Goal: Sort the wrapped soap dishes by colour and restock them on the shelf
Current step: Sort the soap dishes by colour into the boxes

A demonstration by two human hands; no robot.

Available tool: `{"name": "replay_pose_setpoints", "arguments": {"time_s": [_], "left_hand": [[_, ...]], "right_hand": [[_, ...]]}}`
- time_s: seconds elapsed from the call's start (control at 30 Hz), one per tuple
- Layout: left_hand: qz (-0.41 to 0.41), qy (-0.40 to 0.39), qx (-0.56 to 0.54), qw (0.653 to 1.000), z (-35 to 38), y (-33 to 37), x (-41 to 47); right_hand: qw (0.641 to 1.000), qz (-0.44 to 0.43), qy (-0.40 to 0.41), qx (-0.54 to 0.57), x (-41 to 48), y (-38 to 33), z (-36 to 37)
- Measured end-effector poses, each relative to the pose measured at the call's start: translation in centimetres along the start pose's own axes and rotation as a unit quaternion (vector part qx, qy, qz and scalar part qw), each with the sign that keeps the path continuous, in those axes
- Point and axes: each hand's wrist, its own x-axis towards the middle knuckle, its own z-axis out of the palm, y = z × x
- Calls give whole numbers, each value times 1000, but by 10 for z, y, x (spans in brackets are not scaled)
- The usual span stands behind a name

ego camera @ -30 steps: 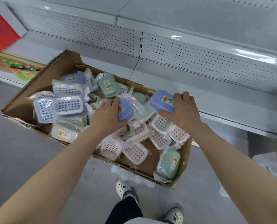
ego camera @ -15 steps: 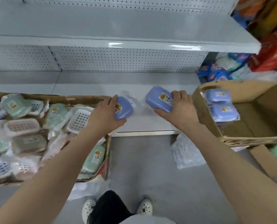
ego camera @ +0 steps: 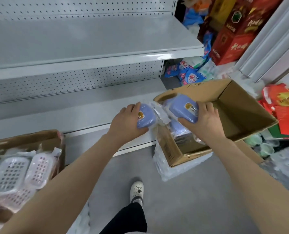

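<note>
Your left hand (ego camera: 125,122) grips a blue soap dish (ego camera: 146,118) in clear wrap, with the fingers curled over its far edge and the thumb tucked under the near side. Your right hand (ego camera: 206,119) holds a second blue soap dish (ego camera: 182,110) the same way, tilted so its yellow label faces up. The two dishes sit just beside each other, and the loose wrap ends between them are almost touching.

The right one hangs over the left end of the open cardboard box (ego camera: 241,105). The left one is just outside that box's left wall, above the front edge of the bottom shelf (ego camera: 56,115). Down inside the box, below your right hand, lie more blue wrapped dishes (ego camera: 176,128).

The box rests on crumpled clear plastic (ego camera: 164,168) on the grey floor, close against the right end of the shelving. Above the bottom shelf, an upper grey shelf (ego camera: 89,39) runs across the far side, backed by a perforated panel.

At the near left, a second carton (ego camera: 27,139) holds wrapped white and pink slotted dishes (ego camera: 10,173). On the far right stand red cartons (ego camera: 233,31), with blue packets (ego camera: 189,75) piled below them. Your white shoe (ego camera: 136,190) shows near the centre.
</note>
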Motion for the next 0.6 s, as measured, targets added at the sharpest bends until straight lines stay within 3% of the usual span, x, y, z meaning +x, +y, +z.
{"name": "replay_pose_setpoints", "arguments": {"time_s": [0.33, 0.6], "left_hand": [[15, -13, 57, 998, 36, 34, 111], [-132, 19, 50, 990, 65, 61, 113]], "right_hand": [[999, -13, -47, -15, 95, 84, 11], [979, -158, -131, 15, 159, 124, 48]]}}
